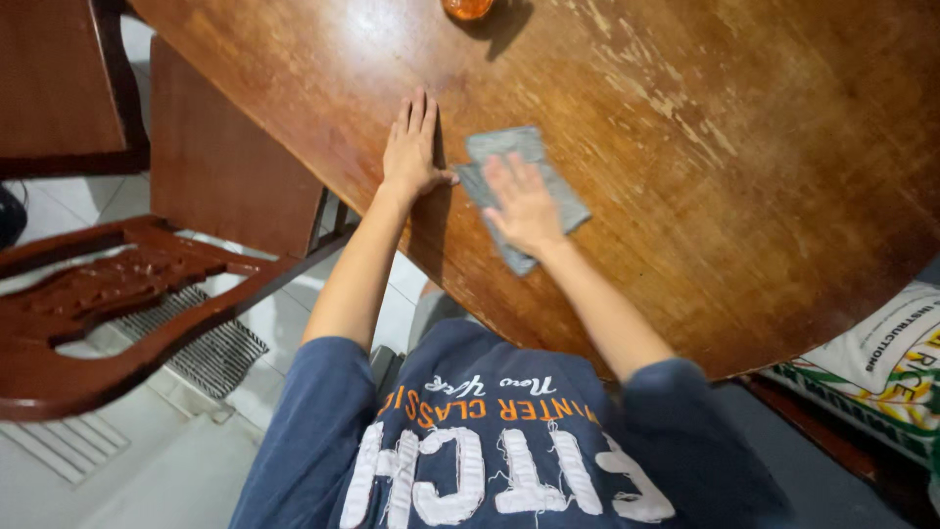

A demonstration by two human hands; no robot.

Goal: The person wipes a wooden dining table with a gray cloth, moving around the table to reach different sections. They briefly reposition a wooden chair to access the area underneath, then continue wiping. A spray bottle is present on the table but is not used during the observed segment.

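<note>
The right hand (526, 208) lay flat on a grey cloth (524, 194) on the wooden worktop (744, 147). The left hand (413, 147) pressed flat just beside it.

Round wooden table (744, 176) with worn varnish and a bright glare patch; carved dark wooden chair (127, 284) at left on pale floor tiles (157, 480).

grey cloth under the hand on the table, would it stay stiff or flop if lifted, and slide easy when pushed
The grey cloth lies flat with soft folded edges, so it would probably flop and weigh little. Under the right hand, it likely slides readily on the table, whose finish looks glossy, perhaps dragging on worn patches.
</note>
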